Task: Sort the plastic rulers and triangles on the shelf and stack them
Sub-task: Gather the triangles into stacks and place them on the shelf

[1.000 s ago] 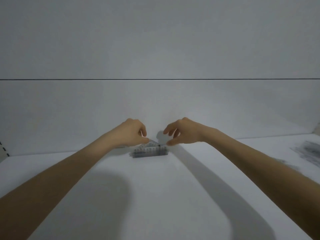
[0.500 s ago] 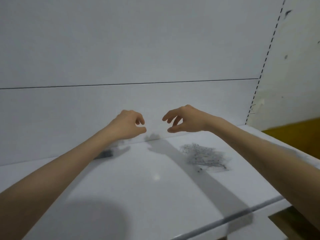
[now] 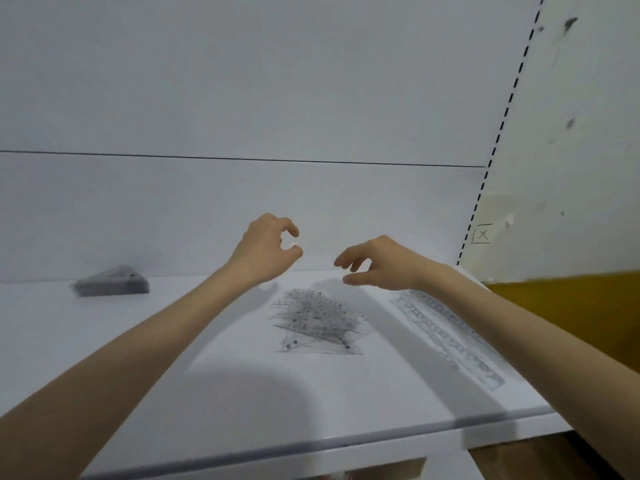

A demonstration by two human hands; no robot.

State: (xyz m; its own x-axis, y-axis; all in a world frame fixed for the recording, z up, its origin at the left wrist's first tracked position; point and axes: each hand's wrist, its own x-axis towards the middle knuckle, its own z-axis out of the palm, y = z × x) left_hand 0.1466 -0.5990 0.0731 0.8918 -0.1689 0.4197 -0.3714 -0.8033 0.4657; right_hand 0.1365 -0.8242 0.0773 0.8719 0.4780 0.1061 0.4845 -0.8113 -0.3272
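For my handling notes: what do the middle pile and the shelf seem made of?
Shelf: smooth white, slightly glossy; painted metal or laminate, I cannot tell. Pile: probably clear plastic; the white shows through between dark printed marks.

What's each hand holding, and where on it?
Right hand: nothing, fingers loose, off the triangle pile. Left hand: thumb and forefinger nearly pinched; anything clear there cannot be told.

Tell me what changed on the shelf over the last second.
The left hand and right hand came off the neat triangle stack and moved right. They now hover over the loose triangle pile. The view swung right too, bringing the rulers in. The stack stayed put on the shelf.
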